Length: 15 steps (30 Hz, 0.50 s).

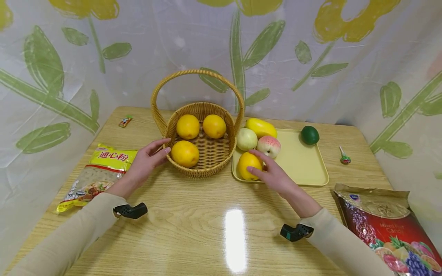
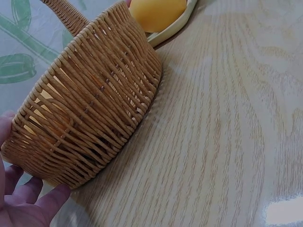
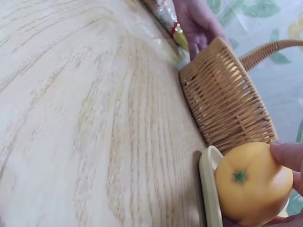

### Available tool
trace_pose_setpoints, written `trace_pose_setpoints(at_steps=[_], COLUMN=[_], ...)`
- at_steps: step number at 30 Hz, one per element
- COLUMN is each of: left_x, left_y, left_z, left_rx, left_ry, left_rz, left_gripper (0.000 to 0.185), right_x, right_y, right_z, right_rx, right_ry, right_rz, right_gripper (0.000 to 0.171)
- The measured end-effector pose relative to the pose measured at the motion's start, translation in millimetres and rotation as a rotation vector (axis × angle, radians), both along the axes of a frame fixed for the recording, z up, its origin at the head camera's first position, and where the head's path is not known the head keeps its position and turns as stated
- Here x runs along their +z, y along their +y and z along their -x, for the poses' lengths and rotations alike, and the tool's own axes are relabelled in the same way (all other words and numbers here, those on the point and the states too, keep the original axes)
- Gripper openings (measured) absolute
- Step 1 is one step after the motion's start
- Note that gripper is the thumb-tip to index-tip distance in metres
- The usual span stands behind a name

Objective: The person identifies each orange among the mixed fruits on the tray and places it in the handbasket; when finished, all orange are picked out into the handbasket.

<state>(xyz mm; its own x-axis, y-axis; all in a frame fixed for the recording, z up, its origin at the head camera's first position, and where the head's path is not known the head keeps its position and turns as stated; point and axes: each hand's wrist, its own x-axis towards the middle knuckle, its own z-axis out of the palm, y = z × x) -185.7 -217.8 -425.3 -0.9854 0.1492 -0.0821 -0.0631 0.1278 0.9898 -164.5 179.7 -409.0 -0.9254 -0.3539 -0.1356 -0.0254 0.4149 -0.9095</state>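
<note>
A wicker basket (image 1: 207, 168) with a tall handle stands mid-table and holds three oranges (image 1: 188, 126). My left hand (image 1: 146, 161) touches the basket's left rim with straight fingers; in the left wrist view the fingers (image 2: 23, 203) lie by the basket's wall (image 2: 90, 104). A fourth orange (image 1: 248, 165) sits at the near left corner of the pale yellow tray (image 1: 304, 165), right of the basket. My right hand (image 1: 272, 174) grips this orange, finger over the top and thumb at its near side. The right wrist view shows the orange (image 3: 251, 182) held at the tray rim (image 3: 210, 189).
On the tray also lie a pale green fruit (image 1: 246, 138), a peach (image 1: 269, 146) and a yellow mango (image 1: 261, 127). A dark green fruit (image 1: 309, 135) and a lollipop (image 1: 344, 157) lie at the right. A pasta bag (image 1: 96, 176) lies left, a candy bag (image 1: 390, 226) near right.
</note>
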Motion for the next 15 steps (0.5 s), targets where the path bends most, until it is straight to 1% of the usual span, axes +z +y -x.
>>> trace_pose_setpoints(at_steps=[7, 15], left_x=[-0.6, -1.3], left_y=[-0.5, 0.0], left_z=[-0.8, 0.8], left_rx=[0.002, 0.002], left_ry=[0.000, 0.001], left_rz=[0.010, 0.006], left_gripper=[0.060, 0.062], right_x=[1.8, 1.8], right_y=[0.9, -1.2], right_z=[0.6, 1.7], right_rx=[0.016, 0.002], right_ry=[0.011, -0.026], right_rz=[0.007, 0.036], right_gripper=[0.058, 0.056])
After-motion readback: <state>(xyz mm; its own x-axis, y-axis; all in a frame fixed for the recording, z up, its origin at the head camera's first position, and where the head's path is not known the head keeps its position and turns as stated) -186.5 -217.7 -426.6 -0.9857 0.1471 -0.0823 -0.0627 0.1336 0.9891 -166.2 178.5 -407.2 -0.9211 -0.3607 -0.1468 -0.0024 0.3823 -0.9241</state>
